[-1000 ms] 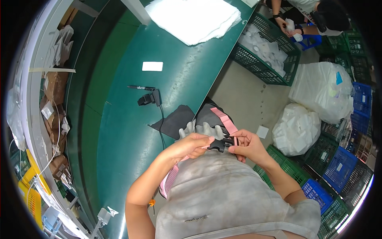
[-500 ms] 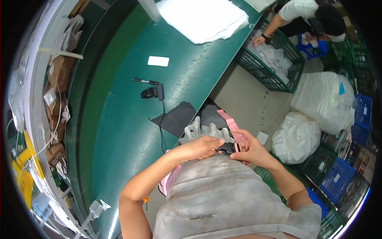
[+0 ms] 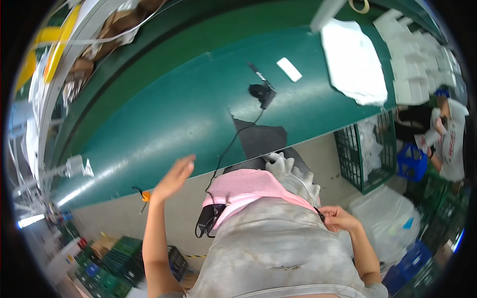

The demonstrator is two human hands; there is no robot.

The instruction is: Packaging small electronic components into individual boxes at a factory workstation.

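Pink belt held at its right end by the right hand

Nearest, a grey shirt is seen on the near side of the worktop. The pink belt is wrapped across the shirt's front, close to the worktop's near edge. At the belt's right end, a black end piece is gripped by the closed fingers of the right hand, off the worktop. The left hand, slightly blurred, is raised at the worktop's near edge with its fingers outstretched, well apart from the belt.

A dark cloth is laid along the worktop's near edge and is crossed by a black cable. The cable is joined to a black device near the worktop's middle, with a pen placed beside it. A white rectangular item is set farther right on the worktop. White sheets are piled toward the worktop's right end. Past its near edge on that side, a green crate is filled with white pieces. Farthest right of the worktop, a blue stool is placed near a co-worker.
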